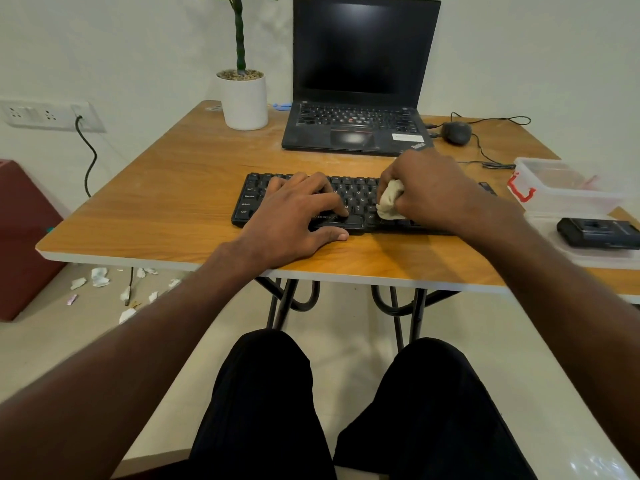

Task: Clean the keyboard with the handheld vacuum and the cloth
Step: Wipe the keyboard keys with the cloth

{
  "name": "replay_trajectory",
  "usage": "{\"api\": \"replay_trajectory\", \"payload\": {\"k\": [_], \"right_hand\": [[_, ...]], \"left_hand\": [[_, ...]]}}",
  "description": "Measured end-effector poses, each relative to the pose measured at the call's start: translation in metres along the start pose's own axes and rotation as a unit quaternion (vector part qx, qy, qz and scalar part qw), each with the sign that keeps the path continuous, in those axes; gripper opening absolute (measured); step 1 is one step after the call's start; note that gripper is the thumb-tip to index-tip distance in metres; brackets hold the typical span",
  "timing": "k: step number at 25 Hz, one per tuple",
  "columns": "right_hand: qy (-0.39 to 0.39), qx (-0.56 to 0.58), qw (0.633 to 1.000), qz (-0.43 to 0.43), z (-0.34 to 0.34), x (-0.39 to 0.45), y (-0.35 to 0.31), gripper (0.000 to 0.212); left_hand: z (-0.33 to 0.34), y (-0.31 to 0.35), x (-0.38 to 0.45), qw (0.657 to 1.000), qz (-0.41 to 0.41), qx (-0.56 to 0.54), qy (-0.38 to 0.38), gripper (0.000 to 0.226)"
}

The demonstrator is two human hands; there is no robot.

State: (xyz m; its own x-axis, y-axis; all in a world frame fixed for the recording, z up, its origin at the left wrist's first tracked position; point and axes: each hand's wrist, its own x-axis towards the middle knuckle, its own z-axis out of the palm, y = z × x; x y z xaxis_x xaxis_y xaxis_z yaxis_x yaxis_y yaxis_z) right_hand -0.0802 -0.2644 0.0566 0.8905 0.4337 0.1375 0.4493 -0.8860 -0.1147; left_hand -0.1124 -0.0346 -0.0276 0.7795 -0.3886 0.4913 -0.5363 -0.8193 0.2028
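Flat black plastic keyboard [346,202] lying near the front edge of the wooden tabletop [156,216], pinned by the left hand [294,216] with fingers spread straight across the keys. Right hand [433,188] bunched round a soft, crumpled off-white cloth [389,202], pressed onto the right-hand keys. Probably light and rigid, prone to sliding, so best steadied by the frame; cloth limp, best kept wadded.
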Motion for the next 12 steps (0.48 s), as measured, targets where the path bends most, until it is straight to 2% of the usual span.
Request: {"api": "replay_trajectory", "payload": {"k": [2,4,6,10,12], "right_hand": [[-0.033,0.015,0.999,-0.014,-0.003,-0.003,0.003,0.032],[-0.033,0.01,0.999,0.023,-0.009,-0.006,0.012,0.035],[0.015,-0.009,0.999,0.037,-0.006,-0.012,0.016,0.036],[0.078,0.042,0.995,-0.048,0.031,-0.037,0.006,0.044],[0.115,0.063,0.991,-0.039,0.039,-0.039,0.013,0.046]], "left_hand": [[0.0,0.0,0.0,1.0,0.002,0.003,0.001,0.041],[0.001,0.0,0.0,1.0,0.007,0.006,0.002,0.042],[0.001,0.001,0.0,1.0,0.004,0.017,0.001,0.048],[0.0,0.003,0.001,0.998,0.023,0.058,-0.005,0.049],[0.0,0.003,0.0,0.998,0.027,0.052,-0.016,0.045]]}}
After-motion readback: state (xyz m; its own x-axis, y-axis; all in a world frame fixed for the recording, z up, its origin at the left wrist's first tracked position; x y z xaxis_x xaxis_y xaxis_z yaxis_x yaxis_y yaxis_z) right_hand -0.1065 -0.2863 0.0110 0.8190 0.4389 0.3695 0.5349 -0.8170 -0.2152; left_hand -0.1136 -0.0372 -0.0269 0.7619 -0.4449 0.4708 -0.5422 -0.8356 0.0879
